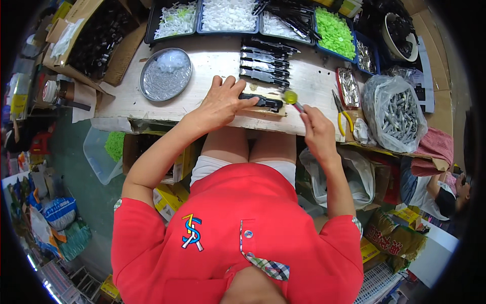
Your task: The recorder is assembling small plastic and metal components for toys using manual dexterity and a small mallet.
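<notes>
My left hand (221,101) lies flat on the pale worktop (212,63) just above the middle of the frame, fingers spread and pressing the near end of a long black plastic part (264,102), which sticks out to the right from under my fingertips. My right hand (315,133), a little lower and to the right, is closed round a tool with a yellow-green knob (290,97); the knob sits just beside the far end of the black part, and I cannot tell whether they touch. The part is narrow, dark and flat, lying crosswise on a light strip of board. Above it, four or five more black parts (266,63) lie stacked in a row. Left of my hand stands a round metal dish (165,74) of small silvery pieces. Along the top edge sit trays of white pieces (228,15) and a blue tray of bright green pieces (335,31). At the right, yellow-handled pliers (343,114) lie beside a clear bag of grey metal pieces (395,114). A brown cardboard box (96,40) of dark parts fills the upper left, and yellow cartons (169,197) stand under the bench at lower left.
</notes>
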The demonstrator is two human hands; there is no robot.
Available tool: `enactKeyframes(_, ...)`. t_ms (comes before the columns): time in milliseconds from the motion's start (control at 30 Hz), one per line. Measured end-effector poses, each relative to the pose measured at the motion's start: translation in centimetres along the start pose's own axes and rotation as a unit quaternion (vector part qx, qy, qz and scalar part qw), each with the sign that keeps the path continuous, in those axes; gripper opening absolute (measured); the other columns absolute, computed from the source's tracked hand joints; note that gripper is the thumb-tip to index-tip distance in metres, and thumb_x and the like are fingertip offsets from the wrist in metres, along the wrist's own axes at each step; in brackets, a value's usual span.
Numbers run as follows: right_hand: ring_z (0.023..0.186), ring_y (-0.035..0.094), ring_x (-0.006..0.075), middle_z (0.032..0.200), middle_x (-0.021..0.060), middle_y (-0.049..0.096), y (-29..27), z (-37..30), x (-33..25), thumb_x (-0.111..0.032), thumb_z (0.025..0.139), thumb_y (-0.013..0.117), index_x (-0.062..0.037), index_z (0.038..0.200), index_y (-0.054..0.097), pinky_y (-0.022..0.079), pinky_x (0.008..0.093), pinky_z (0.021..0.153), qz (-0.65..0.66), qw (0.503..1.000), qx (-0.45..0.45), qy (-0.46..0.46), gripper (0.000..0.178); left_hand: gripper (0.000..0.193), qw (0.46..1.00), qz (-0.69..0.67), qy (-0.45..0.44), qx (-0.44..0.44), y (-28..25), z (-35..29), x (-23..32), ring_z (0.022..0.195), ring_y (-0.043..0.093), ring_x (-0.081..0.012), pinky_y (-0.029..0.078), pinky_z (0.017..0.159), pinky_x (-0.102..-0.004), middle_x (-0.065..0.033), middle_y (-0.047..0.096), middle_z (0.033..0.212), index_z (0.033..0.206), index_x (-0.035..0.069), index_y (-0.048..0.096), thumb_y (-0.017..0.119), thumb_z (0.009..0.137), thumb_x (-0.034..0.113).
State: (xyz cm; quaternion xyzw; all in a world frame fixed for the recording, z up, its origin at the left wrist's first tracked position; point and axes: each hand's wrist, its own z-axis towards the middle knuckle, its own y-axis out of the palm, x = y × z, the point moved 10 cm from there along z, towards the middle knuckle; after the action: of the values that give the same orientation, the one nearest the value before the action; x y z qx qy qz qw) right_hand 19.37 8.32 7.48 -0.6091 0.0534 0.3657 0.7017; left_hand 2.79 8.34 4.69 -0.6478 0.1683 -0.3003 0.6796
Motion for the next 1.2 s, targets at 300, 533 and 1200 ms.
enactKeyframes(300,0.061,0.056,0.0369,0.076,0.0147,0.058,-0.8,1.7,-4.5,-0.02,0.087,0.048,-0.007,0.088,0.049,0.044,0.0462,0.054,-0.031,0.999,-0.013,-0.037,0.013,0.046,0.999,0.017,0.002,-0.048,0.1,0.4,0.2,0.092,0.045,-0.0228,0.032,0.073,-0.0364,-0.0071,0.048,0.097,0.113,0.022,0.06,0.052,0.073,0.0)
enactKeyframes(533,0.054,0.058,0.0329,0.068,0.0137,0.058,0.2,2.0,-4.2,-0.02,0.087,0.048,-0.0063,0.085,0.05,0.045,0.0426,0.048,-0.081,0.995,-0.029,-0.043,0.014,0.047,0.999,-0.031,0.019,-0.007,0.0,0.9,0.3,0.086,0.044,-0.0255,0.035,0.07,-0.034,-0.0088,0.047,0.09,0.107,0.019,0.063,0.052,0.067,-0.005)
enactKeyframes(1200,0.062,0.06,0.0338,0.069,0.0156,0.061,5.8,3.0,-4.9,-0.016,0.084,0.047,-0.0065,0.089,0.05,0.045,0.0448,0.054,-0.114,0.98,-0.162,-0.021,0.011,0.064,0.953,-0.25,-0.137,0.104,-0.7,0.0,-3.6,0.081,0.05,-0.0285,0.043,0.073,-0.0377,-0.0101,0.059,0.085,0.12,0.007,0.048,0.061,0.058,-0.006)
